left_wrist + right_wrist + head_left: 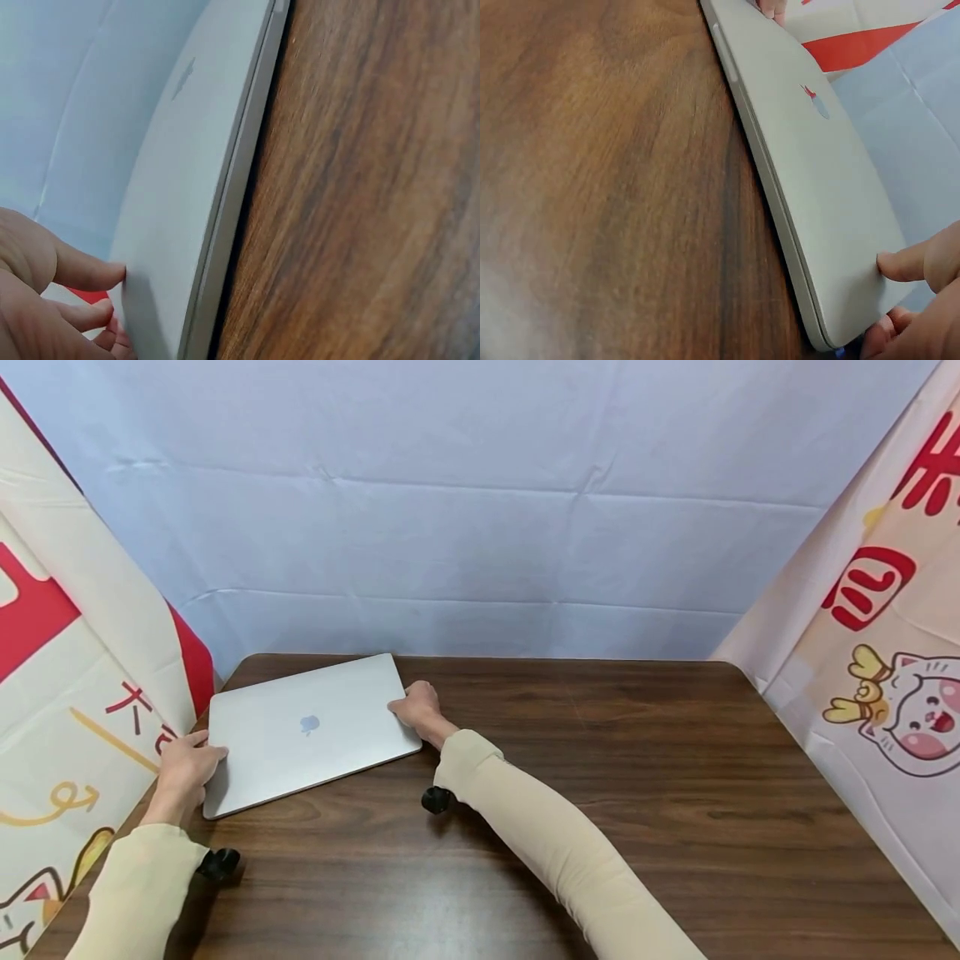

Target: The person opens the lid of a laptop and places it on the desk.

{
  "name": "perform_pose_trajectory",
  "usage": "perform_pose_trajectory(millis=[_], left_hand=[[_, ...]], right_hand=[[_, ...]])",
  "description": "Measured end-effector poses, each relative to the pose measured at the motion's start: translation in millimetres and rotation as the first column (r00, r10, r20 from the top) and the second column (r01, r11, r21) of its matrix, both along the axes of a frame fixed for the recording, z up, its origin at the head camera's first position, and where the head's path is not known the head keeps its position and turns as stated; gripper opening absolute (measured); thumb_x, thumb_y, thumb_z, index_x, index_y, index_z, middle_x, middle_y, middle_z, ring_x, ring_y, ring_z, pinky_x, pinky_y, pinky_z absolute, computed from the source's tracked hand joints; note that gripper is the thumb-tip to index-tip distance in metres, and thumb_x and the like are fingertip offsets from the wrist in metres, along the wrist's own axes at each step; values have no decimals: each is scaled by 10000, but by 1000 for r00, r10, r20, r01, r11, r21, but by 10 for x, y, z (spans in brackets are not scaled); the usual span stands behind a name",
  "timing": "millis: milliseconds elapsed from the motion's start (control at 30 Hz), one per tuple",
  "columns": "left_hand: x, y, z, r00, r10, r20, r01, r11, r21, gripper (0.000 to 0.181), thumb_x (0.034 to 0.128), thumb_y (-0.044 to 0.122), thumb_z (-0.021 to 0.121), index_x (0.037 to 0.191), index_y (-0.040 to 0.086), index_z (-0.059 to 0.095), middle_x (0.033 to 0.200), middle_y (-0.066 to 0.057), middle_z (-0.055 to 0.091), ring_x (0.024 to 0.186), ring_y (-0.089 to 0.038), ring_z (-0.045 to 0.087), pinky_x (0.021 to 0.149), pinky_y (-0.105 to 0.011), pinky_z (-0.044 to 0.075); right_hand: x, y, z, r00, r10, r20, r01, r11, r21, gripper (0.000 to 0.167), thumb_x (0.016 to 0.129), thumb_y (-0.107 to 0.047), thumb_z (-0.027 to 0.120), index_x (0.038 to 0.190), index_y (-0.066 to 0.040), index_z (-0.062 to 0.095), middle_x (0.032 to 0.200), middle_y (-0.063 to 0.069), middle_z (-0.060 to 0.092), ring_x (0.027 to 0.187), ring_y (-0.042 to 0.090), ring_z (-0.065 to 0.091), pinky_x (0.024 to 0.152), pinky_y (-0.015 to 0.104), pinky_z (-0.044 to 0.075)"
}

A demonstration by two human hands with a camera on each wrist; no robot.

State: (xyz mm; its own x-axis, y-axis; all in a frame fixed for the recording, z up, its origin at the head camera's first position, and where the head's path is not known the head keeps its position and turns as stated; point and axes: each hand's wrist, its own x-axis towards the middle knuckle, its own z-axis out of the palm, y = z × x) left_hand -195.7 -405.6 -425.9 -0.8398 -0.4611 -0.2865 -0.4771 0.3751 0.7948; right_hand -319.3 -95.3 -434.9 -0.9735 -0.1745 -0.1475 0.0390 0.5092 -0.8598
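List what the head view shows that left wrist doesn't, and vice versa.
Head only: the right hand gripping the right end of the laptop, the pale sleeves, the black devices near the cuffs, and the cartoon cat at far right.

Left wrist only: a clear seam between lid and base along the laptop's near edge.

Both: the closed laptop and its logo, the left hand gripping its left end, the wooden table and the pale blue backdrop.

Smooth satin-metal laptop [300, 752], glossy logo [310, 724], wood-grain tabletop [637, 760], creased matt cloth backdrop [465, 527]
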Motion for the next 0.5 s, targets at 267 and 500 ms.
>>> perform_pose_trajectory(millis=[267, 500], left_hand=[[45, 66, 46, 998, 0, -66, -1, 1000, -16, 614, 1042, 47, 488, 1575, -115, 230, 1462, -364, 371, 1336, -415, 401, 1105, -590, 379], [68, 77, 73, 999, -5, -52, 4, 1000, -9, 624, 1053, 103, 514, 1591, -73, 251, 1604, -371, 209, 1424, -455, 345, 1130, -607, 340]], right_hand=[[-8, 168, 30, 1000, 11, 20, -9, 992, -126, 320, 984, -93, 696, 713, -70, 529, 675, 51, 489, 643, 180, 487, 629, 335, 413], [-4, 342, 34, 996, 80, 46, -74, 991, -112, 461, 1005, -142, 691, 632, -133, 420, 575, 8, 337, 525, 152, 327, 576, 325, 345]])
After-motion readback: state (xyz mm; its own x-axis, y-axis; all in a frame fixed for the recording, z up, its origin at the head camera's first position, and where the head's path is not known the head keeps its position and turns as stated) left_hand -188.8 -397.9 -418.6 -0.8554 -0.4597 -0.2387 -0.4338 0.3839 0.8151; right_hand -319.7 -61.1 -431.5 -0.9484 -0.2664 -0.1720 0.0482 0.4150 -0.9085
